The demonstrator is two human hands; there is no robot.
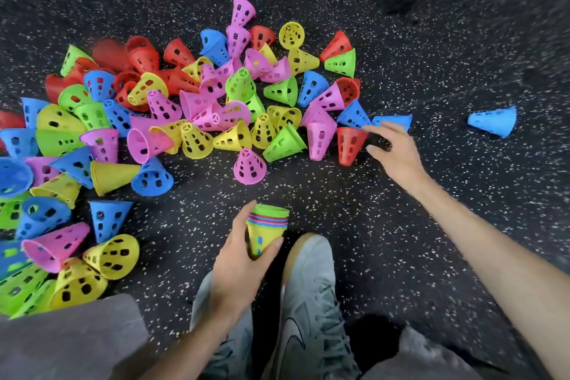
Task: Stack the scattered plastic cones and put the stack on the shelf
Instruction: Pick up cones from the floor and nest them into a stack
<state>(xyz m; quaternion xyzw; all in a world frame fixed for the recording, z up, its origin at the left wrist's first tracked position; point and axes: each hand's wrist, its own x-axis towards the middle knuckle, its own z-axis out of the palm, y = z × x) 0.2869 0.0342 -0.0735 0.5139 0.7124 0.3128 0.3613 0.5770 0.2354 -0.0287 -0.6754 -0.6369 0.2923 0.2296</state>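
Observation:
Several perforated plastic cones in red, blue, yellow, green and pink lie scattered on the dark speckled floor [431,40], most in a pile at left and centre. My left hand [243,259] grips a small stack of nested cones [267,225], wide ends up, yellow on the outside, just above the floor near my shoe. My right hand [393,148] reaches out with fingers spread over a blue cone [396,121] lying on its side at the pile's right edge; its fingertips are at that cone and beside a red cone [350,145]. No shelf is in view.
A lone blue cone [493,122] lies apart at the right. My grey shoe [308,302] stands at bottom centre, with grey trouser legs at bottom left and right. Bare floor stretches to the right and far side.

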